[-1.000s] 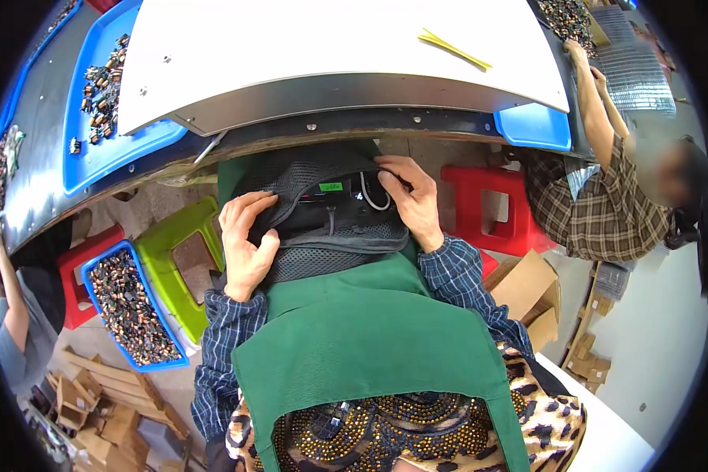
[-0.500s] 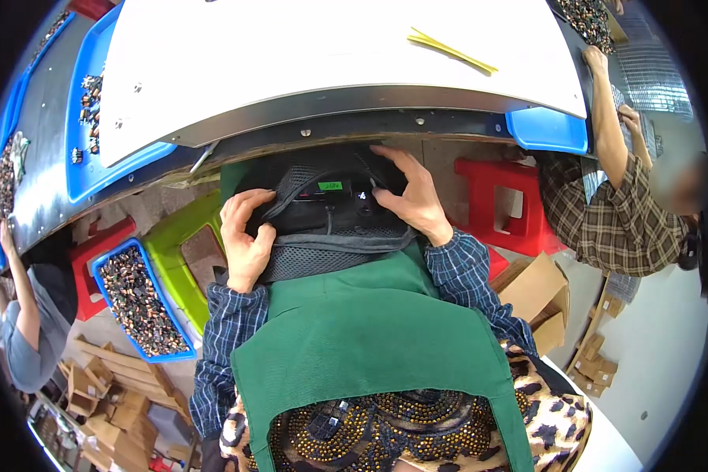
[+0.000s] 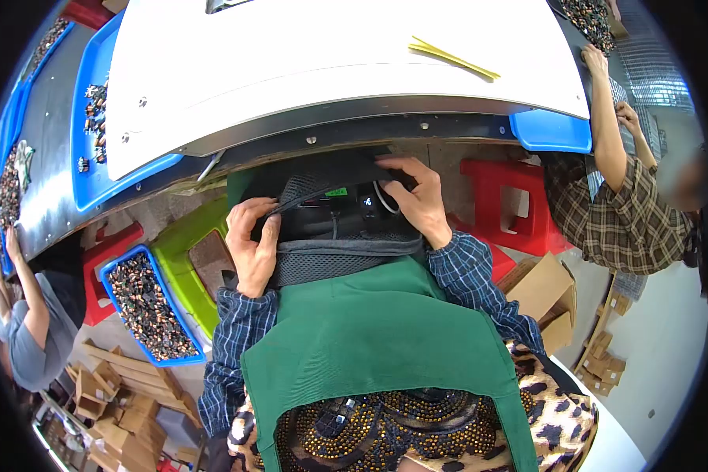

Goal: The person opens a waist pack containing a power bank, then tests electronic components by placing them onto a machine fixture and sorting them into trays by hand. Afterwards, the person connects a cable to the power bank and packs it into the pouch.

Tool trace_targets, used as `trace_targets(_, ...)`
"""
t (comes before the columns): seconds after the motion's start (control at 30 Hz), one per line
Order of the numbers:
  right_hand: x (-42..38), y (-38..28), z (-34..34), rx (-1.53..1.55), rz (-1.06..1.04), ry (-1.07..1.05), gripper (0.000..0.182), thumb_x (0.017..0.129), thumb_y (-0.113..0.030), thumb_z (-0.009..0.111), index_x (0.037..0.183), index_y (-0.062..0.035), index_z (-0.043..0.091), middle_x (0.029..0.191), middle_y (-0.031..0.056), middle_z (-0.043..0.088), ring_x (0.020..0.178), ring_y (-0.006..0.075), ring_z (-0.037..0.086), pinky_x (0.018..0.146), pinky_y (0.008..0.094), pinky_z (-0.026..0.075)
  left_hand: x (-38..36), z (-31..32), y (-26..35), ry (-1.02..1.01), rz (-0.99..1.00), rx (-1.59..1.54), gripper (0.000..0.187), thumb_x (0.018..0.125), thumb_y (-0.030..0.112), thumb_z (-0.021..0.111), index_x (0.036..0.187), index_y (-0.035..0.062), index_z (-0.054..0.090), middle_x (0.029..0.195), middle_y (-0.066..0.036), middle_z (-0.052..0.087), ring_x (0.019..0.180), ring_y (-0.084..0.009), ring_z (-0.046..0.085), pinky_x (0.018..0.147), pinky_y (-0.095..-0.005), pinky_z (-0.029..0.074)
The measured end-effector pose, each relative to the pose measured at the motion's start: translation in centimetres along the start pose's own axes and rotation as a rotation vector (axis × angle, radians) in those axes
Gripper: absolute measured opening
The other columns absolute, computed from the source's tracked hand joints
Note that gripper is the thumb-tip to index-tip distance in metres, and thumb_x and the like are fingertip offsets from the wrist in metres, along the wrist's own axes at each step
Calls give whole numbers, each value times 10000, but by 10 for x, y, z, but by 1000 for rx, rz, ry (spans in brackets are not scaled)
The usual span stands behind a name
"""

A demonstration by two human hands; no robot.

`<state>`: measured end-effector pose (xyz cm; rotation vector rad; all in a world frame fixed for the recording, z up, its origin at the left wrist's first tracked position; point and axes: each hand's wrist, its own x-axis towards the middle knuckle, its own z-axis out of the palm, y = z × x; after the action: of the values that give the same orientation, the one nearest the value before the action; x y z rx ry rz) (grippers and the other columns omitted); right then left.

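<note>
A black mesh bag [image 3: 330, 267] lies on my lap with its mouth held apart. Inside sits a dark device with a green label [image 3: 337, 192] and a small lit display [image 3: 367, 202]; the rest of it is in shadow. My left hand [image 3: 252, 244] pinches the bag's left edge between thumb and fingers. On the other side, my right hand [image 3: 423, 206] grips the upper right edge, its fingers partly behind the fabric. A white cable loop [image 3: 386, 198] shows beside the right thumb. The green apron [image 3: 370, 322] spreads under the bag.
A white board [image 3: 330, 63] on the bench carries yellow strips [image 3: 455, 58]. Blue trays [image 3: 547, 132] stand on the bench, and a blue bin of small parts [image 3: 151, 307] is at lower left. Red stools [image 3: 502, 208] and a green stool [image 3: 177, 256] flank me. Other people work on both sides.
The bag's upper flap has come down over more of the opening. My left fingers have closed closer on the edge, and a white cable loop now shows by my right thumb.
</note>
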<state>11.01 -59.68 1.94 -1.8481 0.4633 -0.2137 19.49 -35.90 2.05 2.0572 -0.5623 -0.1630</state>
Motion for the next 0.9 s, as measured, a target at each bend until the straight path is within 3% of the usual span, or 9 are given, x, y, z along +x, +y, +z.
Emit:
trace_targets(0.27, 2, -12, 4, -15, -124, 26, 150, 684, -4, 570, 822, 49, 593, 761, 94, 567, 706, 146, 540, 644, 248, 411, -3, -2, 11, 108, 45, -10, 59, 747, -5, 554, 791, -32, 527, 893, -121, 564, 831, -210, 534, 779, -277, 395)
trace_targets(0.47, 2, -24, 5, -30, -19, -104, 99, 680, -23, 584, 673, 66, 541, 662, 63, 508, 595, 129, 449, 535, 260, 333, -5, -9, 18, 136, 39, -63, 89, 703, 17, 585, 724, -10, 503, 760, -108, 544, 720, -230, 505, 681, -300, 389)
trace_targets(0.57, 3, -30, 8, 35, -58, -158, 110, 683, -31, 579, 645, 61, 531, 584, 43, 461, 557, 98, 416, 505, 246, 303, -7, -12, 18, 151, -16, -178, 110, 693, 19, 579, 682, -12, 474, 678, -88, 503, 656, -202, 467, 628, -297, 373)
trace_targets(0.63, 7, -36, 7, 100, 147, -239, 131, 703, -47, 566, 623, 50, 528, 543, 9, 440, 529, 59, 387, 485, 228, 283, -5, -15, 22, 105, -145, -178, 144, 692, 17, 559, 632, -17, 432, 617, -75, 459, 606, -186, 428, 587, -295, 355)
trace_targets(0.67, 10, -33, 8, 100, 146, -240, 131, 703, -47, 566, 623, 50, 528, 543, 9, 440, 529, 59, 387, 485, 228, 283, 0, -15, 23, 86, -188, -180, 196, 697, 29, 550, 597, -17, 388, 561, -70, 413, 567, -175, 389, 551, -298, 330)
trace_targets(0.7, 15, -27, 9, 148, 192, -263, 139, 715, -51, 560, 618, 43, 528, 541, -7, 444, 528, 44, 383, 481, 221, 280, 3, -13, 21, 90, -187, -179, 196, 697, 29, 550, 597, -17, 388, 561, -70, 413, 567, -175, 389, 551, -298, 330)
trace_targets(0.8, 23, -17, 14, 220, 255, -291, 156, 734, -62, 554, 612, 34, 531, 557, -29, 464, 533, 29, 389, 479, 212, 283, 10, -9, 12, 2, -219, -320, 278, 752, 14, 492, 599, 51, 263, 584, 27, 224, 547, -63, 229, 485, -246, 212)
trace_targets(0.9, 26, -11, 19, 271, 235, -272, 158, 741, -66, 551, 617, 32, 541, 574, -29, 481, 552, 32, 411, 490, 202, 294, 11, -9, 11, -5, -292, -303, 277, 756, 14, 490, 592, 52, 270, 576, 35, 221, 543, -56, 228, 481, -241, 214)
